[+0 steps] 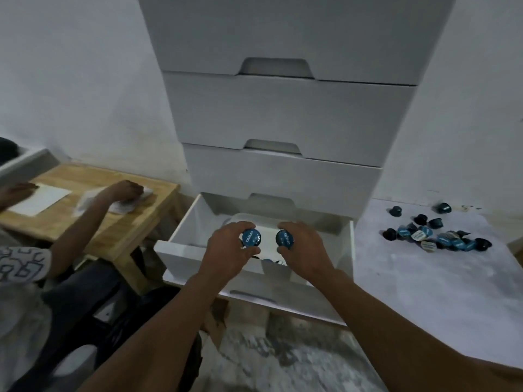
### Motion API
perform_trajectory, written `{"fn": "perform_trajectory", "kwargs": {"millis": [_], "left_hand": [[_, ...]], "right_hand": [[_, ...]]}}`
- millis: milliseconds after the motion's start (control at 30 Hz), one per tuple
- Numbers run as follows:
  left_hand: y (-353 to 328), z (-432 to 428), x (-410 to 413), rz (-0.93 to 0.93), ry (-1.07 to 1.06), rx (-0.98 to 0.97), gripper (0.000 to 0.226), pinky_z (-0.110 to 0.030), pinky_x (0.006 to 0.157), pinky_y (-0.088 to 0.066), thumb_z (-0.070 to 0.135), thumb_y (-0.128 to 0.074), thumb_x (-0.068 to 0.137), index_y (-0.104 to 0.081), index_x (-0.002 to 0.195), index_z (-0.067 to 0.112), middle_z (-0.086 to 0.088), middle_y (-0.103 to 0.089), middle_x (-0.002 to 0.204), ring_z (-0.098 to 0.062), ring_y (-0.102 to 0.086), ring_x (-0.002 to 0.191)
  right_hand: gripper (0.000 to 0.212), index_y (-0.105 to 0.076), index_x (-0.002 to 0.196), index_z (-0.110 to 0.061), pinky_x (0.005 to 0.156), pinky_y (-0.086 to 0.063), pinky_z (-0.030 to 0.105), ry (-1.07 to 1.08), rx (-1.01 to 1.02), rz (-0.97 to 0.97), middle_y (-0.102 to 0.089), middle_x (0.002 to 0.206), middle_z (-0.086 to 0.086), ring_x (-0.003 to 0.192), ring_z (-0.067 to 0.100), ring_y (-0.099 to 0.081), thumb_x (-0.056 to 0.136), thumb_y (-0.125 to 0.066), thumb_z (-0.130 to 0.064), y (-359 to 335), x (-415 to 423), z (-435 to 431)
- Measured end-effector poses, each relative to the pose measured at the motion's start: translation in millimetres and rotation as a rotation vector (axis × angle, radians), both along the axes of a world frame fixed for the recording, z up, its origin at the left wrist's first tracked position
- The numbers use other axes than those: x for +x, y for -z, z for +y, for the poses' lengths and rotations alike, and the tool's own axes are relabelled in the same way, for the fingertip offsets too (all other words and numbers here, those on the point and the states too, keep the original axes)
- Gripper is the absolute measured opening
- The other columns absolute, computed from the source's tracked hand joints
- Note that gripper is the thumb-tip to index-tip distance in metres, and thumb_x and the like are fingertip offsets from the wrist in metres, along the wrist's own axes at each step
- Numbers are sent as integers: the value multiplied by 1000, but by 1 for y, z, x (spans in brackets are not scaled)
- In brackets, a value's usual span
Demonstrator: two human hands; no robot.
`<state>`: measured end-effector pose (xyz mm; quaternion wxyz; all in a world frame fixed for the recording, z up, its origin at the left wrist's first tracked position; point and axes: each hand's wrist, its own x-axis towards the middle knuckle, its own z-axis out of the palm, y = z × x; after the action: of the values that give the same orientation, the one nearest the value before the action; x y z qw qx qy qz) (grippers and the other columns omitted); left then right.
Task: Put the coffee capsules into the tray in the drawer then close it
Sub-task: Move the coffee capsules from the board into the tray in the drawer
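Hands over open drawer (181, 251): left hand (226, 251) pinches one blue capsule (251, 238), right hand (304, 250) pinches another capsule (285, 239), foil lids facing up. Tray (266, 222) lies directly beneath both grips. Loose capsules (441, 236) sit well right of them on the floor.

— Any legible markings?
— White lettering on the blue foil lid of the capsule in my left hand (251, 237) and of the capsule in my right hand (285, 238); too blurred to read reliably.
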<state>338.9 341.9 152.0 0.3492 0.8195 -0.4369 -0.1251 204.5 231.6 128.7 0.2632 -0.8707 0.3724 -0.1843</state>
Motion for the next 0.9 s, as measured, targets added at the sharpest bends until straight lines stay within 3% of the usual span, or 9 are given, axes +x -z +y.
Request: {"fn": "perform_trajectory", "kwargs": {"millis": [100, 200, 367, 567, 767, 900], "left_hand": [[2, 1, 30, 35, -27, 4, 49, -24, 92, -42, 16, -80, 71, -63, 117, 20, -1, -64, 119, -13, -57, 96], [5, -6, 51, 36, -9, 52, 48, -30, 95, -46, 12, -79, 73, -63, 118, 18, -6, -63, 121, -19, -59, 101], [15, -31, 85, -20, 64, 135, 48, -16, 87, -36, 19, -76, 77, -60, 122, 19, -3, -61, 124, -17, -58, 107], [35, -59, 119, 12, 137, 263, 38, -29, 88, -48, 16, -78, 73, -65, 109, 19, -3, -68, 108, -17, -60, 95], [59, -84, 141, -30, 252, 388, 36, -20, 78, -42, 19, -78, 74, -64, 107, 20, -1, -67, 105, -14, -58, 89], [67, -91, 149, -19, 356, 424, 40, -24, 85, -49, 15, -78, 73, -65, 111, 15, -5, -66, 110, -18, -62, 95]], "right_hand": [[45, -59, 121, -19, 76, -21, 10, 9, -1, 26, -58, 120, 3, 110, 19, -53, 78, -69, -13, 3, 22, 2], [42, -61, 117, -19, 81, -28, 14, -5, 13, 52, -59, 116, 6, 109, 21, -53, 77, -69, -12, 9, 41, -4], [44, -58, 120, -19, 95, -38, 27, -18, 31, 66, -58, 121, 6, 112, 23, -54, 78, -70, -14, 27, 76, -29], [40, -61, 113, -12, 80, -41, 25, -32, 130, 97, -63, 110, 9, 100, 26, -59, 75, -74, -12, 56, 111, -54], [45, -61, 119, -15, 85, -42, 25, 9, 254, 157, -60, 114, 11, 103, 25, -57, 76, -75, -16, 75, 124, -63], [43, -62, 118, -16, 90, -45, 29, 69, 289, 163, -59, 114, 12, 106, 25, -56, 77, -73, -17, 78, 132, -58]]}}
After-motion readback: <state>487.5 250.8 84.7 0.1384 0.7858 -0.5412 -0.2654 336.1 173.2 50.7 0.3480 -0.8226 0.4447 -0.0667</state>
